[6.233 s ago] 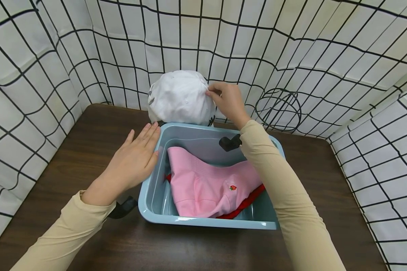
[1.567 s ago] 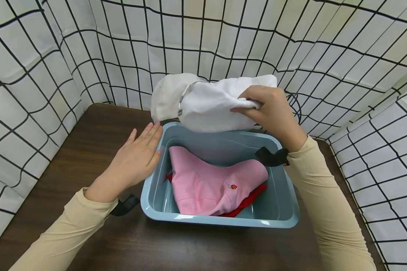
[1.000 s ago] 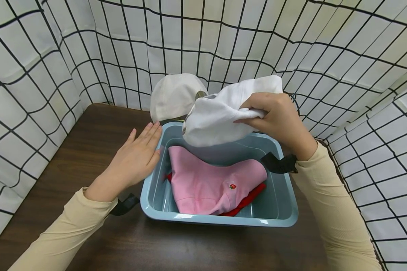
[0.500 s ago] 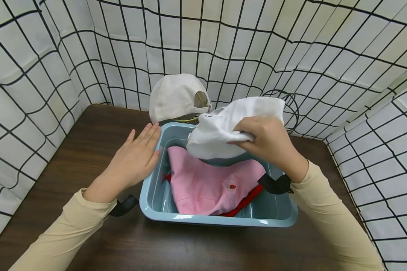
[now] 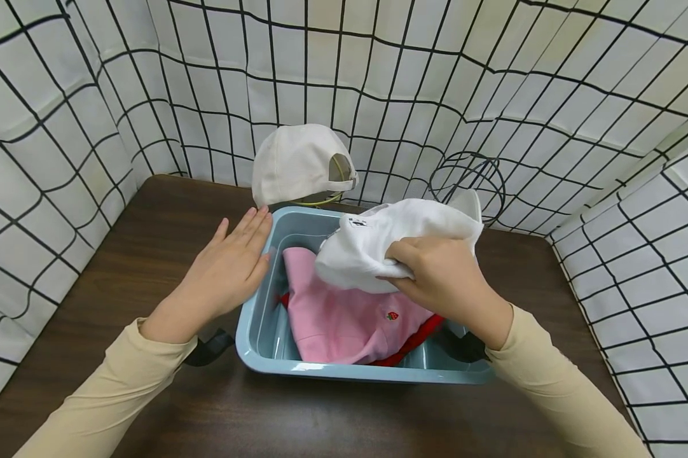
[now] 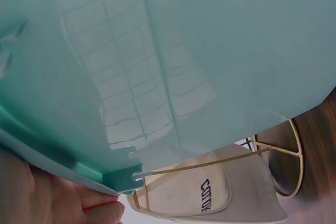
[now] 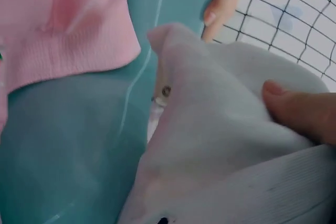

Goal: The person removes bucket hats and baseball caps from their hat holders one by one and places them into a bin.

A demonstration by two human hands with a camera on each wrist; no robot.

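I have the white cap (image 5: 401, 222) in the right grip (image 5: 441, 270), above the basin (image 5: 361, 372). Its long axis runs crosswise just ahead of that grip: the rounded crown bulges to the grip's left, and a thin flap stands up ahead and to its right. The right grip is closed, thumb and fingers pinching a fold of the cap's near edge. My left grip (image 5: 224, 277), well left of it, lies flat and relaxed, straight fingers touching the basin's left rim. Left of the right grip and lower, a pink garment (image 5: 332, 324) covers most of a red cloth (image 5: 415, 340); I can't tell whether the cap touches it. Ahead of the left grip stands an off-white cap (image 5: 292, 165); black wire rings (image 5: 495, 184) sit beyond the right grip. The bench (image 5: 298, 420) carries the basin.
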